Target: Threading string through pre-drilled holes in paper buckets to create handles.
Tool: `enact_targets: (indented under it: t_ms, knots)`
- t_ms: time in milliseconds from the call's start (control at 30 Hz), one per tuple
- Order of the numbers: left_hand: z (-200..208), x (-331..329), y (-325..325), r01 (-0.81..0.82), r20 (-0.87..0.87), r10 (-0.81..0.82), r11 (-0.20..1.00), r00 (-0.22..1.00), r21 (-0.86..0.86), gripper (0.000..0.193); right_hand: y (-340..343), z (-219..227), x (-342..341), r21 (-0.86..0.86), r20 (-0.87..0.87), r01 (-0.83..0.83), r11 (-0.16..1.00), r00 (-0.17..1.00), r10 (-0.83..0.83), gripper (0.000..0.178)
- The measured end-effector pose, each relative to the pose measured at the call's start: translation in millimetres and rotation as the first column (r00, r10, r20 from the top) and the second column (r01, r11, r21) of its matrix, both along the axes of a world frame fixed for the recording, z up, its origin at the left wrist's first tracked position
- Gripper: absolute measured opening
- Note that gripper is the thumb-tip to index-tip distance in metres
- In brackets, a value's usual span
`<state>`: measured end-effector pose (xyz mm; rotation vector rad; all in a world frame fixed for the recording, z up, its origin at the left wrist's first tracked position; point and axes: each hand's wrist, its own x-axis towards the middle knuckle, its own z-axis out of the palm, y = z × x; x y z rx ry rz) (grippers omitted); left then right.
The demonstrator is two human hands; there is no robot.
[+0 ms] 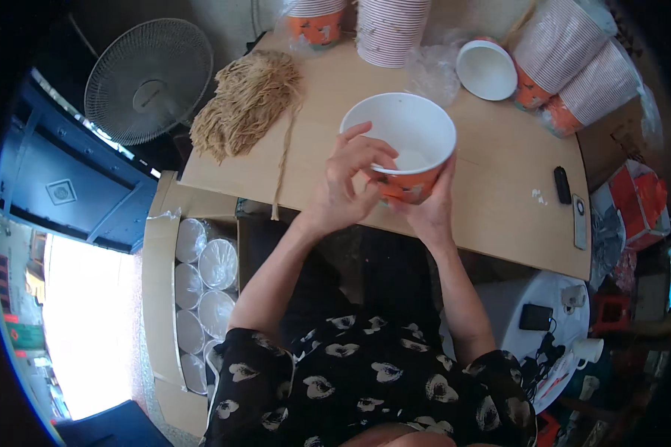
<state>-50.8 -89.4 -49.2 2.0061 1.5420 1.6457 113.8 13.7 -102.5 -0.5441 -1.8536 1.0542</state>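
A large paper bucket [406, 123], white inside with an orange printed outside, is tilted toward me above the table's near edge. My right hand [430, 212] grips it from below and along its right side. My left hand [347, 175] is at the near left rim, its fingers bent over into the mouth and its thumb against the outer wall. The bucket covers part of the right hand's fingers. Left of it lies a bundle of tan twisted paper cords [247, 100], one cord [285, 160] trailing to the table's edge.
Stacked paper buckets [393, 30] stand at the back; more wrapped stacks [563, 41] lean at the right beside a single bucket [487, 69]. A carton of wrapped stacks [218, 264] sits lower left. A fan [149, 82] stands far left, a white round stool [514, 305] lower right.
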Motion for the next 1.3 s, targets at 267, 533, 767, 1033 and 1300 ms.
enact_targets:
  t_ms: [267,533,767,1033,1300]
  knots:
    - [-8.1,5.9,-14.4,-0.223,0.181,0.209,0.973,0.961,0.061,0.047,24.6,-26.6,-3.7,-0.238,-0.109,-0.125,0.963,0.989,0.102,0.097]
    - [-76.7,-114.5,-75.4,-0.695,0.021,0.738,0.645,0.675,-0.319,0.016,20.9,-42.0,-9.5,-0.227,-0.044,-0.042,0.973,0.999,0.033,0.093]
    - [-74.3,-121.9,-46.5,-0.715,-0.125,0.766,0.509,0.630,-0.480,0.025,9.1,-30.9,2.4,-0.101,0.159,0.044,0.994,0.987,-0.028,0.084]
    - [-82.9,-126.1,-45.1,-0.711,-0.026,0.807,0.504,0.590,-0.490,0.020,16.5,-39.0,-0.7,0.038,0.275,-0.069,0.997,0.960,0.056,0.074]
    - [-73.6,-45.1,-61.0,-0.767,0.051,0.772,0.635,0.634,-0.092,0.005,-32.2,-31.5,33.3,0.124,0.089,-0.014,0.992,0.996,0.003,0.025]
